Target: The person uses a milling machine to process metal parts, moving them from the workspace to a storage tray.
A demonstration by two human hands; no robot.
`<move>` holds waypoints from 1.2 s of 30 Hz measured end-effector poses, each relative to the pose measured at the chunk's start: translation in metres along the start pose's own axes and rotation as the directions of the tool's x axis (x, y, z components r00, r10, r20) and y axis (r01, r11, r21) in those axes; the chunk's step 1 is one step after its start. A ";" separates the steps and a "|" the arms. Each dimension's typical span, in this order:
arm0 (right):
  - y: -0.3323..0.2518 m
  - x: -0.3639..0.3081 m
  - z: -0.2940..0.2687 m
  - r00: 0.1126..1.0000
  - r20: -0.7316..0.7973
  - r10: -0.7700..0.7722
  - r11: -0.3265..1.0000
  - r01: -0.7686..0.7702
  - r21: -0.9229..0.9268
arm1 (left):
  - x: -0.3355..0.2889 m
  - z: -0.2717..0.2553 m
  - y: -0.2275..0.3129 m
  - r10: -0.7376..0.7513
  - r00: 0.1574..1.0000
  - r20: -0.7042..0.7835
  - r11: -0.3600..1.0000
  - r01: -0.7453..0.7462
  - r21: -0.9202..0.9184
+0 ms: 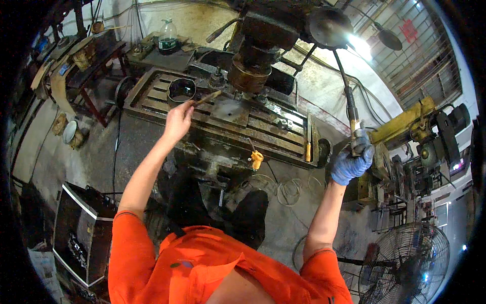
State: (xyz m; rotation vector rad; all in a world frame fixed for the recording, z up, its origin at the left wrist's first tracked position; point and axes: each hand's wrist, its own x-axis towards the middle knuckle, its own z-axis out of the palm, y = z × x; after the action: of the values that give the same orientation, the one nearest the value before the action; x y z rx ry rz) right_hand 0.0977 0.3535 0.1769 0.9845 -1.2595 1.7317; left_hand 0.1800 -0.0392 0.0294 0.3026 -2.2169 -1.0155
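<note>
If the spindle is turning, which we cannot tell, a small slip of our left hand could let the brush-like stick be caught; a backward swing might knock the pot near the machine table's left end. An uneven pull on the lever could jerk the spindle. Our 2 arms reach forward, spread wide. The bare left hand, fingers closed, pinches the stick's near end over the front edge, its tip toward the spindle. Our gloved right hand wraps the lever's lower end, beyond the right edge.
</note>
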 end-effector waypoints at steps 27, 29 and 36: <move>-0.034 0.077 0.015 0.964 0.130 -0.231 0.936 0.257 -0.241 | 0.006 0.070 0.020 0.351 0.930 0.111 0.927 -0.362 0.098; -0.034 0.087 0.018 0.955 0.163 -0.247 0.940 0.277 -0.199 | 0.008 0.073 0.018 0.357 0.930 0.089 0.929 -0.364 0.072; -0.046 0.122 0.036 0.967 0.073 -0.242 0.900 0.252 -0.354 | 0.019 0.080 0.017 0.312 0.943 0.112 0.938 -0.324 0.118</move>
State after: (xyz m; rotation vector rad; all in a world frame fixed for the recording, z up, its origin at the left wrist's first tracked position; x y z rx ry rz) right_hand 0.0948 0.3458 0.3117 0.9049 -1.3460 1.2388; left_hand 0.1137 0.0103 0.0137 -0.0480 -2.3258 -0.7170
